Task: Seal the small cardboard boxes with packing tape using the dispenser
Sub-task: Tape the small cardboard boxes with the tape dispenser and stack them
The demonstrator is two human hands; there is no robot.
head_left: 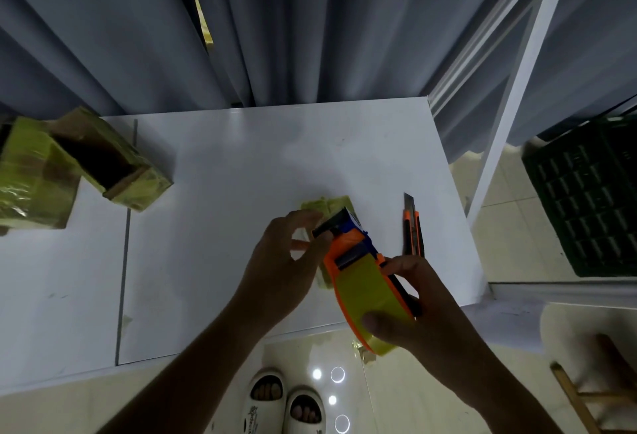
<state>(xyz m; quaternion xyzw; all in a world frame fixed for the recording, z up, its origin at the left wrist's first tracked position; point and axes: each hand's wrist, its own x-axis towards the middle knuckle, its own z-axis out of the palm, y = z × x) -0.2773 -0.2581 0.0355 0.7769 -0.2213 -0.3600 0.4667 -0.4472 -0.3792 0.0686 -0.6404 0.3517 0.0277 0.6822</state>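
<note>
A: Small cardboard box (329, 206), wrapped in yellowish tape, sits on the white table (224, 192) toward its near right part, mostly covered by the hands and the tool. Only its far end shows clearly.

B: Where is the tape dispenser (358, 271) relative to it?

A: Right over it. The orange dispenser runs along a diagonal, roll end near the person, blade end pointing away and slightly left, so its head lies over the box's far part. Whether the head touches the cardboard, I cannot tell.

B: And the hands?

A: Right hand (420, 309) grips the dispenser around the yellow tape roll, thumb across the roll's face. Left hand (286, 261) is just beside the dispenser head, fingers curled, thumb and forefinger brought close together as if pinching the tape's free end. The tape itself is too clear to make out, so I can't say it holds anything.

B: So the left is the nearer one to the box?

A: Yes, it lies over the box's left side. My guess is the coming pull goes along the dispenser's long axis, toward the person.

B: Anything else around?

A: An orange utility knife (413, 230) lies just right of the dispenser, blade out. Two larger taped boxes (86, 165) sit far left, one cut off by the frame edge. A dark crate (586, 206) stands on the floor at right.
</note>
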